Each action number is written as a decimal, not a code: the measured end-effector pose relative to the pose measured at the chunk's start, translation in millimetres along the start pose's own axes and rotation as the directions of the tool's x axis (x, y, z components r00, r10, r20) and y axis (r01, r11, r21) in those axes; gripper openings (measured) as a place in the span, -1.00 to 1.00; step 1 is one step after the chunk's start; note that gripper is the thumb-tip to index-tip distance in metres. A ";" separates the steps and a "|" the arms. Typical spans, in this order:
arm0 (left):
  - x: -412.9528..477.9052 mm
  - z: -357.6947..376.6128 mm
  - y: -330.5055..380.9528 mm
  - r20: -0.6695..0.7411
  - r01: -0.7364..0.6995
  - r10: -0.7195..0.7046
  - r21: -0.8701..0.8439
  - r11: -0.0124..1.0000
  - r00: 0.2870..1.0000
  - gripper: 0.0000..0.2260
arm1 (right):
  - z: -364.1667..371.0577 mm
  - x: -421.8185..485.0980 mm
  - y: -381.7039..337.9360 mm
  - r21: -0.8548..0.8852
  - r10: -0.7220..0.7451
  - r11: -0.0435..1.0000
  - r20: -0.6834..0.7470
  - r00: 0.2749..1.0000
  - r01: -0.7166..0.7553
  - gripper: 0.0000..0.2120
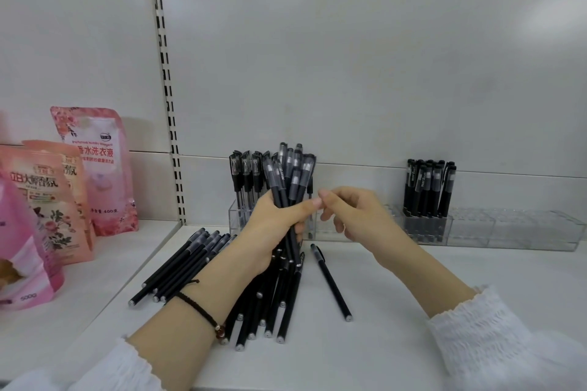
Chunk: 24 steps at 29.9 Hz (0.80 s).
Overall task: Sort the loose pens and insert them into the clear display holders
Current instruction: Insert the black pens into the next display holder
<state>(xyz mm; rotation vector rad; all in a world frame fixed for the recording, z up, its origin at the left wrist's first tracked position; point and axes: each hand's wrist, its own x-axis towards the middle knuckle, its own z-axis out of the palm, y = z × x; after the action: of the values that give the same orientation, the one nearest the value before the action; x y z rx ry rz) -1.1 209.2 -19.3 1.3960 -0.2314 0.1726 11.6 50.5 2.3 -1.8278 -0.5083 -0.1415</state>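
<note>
Grips an upright pen bundle (pixel 287 187) in left hand (pixel 270 232) over the middle of the shelf (pixel 413 301), before clear holders (pixel 508 228) along its back edge. Poises right hand (pixel 352 216) just beside, loosely curled, empty. At left edge, pink pouches (pixel 95 174) marked "香水洗衣液" and "500g".

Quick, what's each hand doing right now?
Left hand: closed around a bundle of black pens.
Right hand: open, fingers loosely curled, holding nothing.

White, fuzzy knit sleeves (pixel 486 336) with frilled cuffs cover both forearms; a black braided bracelet (pixel 200 308) with small reddish beads circles the left wrist.
</note>
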 end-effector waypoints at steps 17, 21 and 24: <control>6.3 -8.0 0.2 -0.325 -0.045 0.044 0.006 0.999 0.945 -0.77 | 23.0 -5.8 24.8 -0.707 0.265 0.706 0.226 0.937 -0.029 -0.55; 4.4 -6.5 1.9 -0.316 -0.043 0.042 0.004 0.999 0.948 -0.79 | 15.9 -1.0 24.9 -0.687 0.277 0.725 0.225 0.934 -0.050 -0.72; 3.0 -4.9 2.4 -0.300 -0.039 0.043 0.018 0.999 0.953 -0.80 | 11.9 1.2 25.5 -0.697 0.278 0.715 0.203 0.939 -0.061 -0.81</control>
<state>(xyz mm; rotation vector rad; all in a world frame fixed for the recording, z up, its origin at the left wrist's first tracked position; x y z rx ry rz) 1.6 214.4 -17.0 1.3578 -0.0061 0.4177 21.2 56.1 -23.5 -2.6491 -0.5269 0.0958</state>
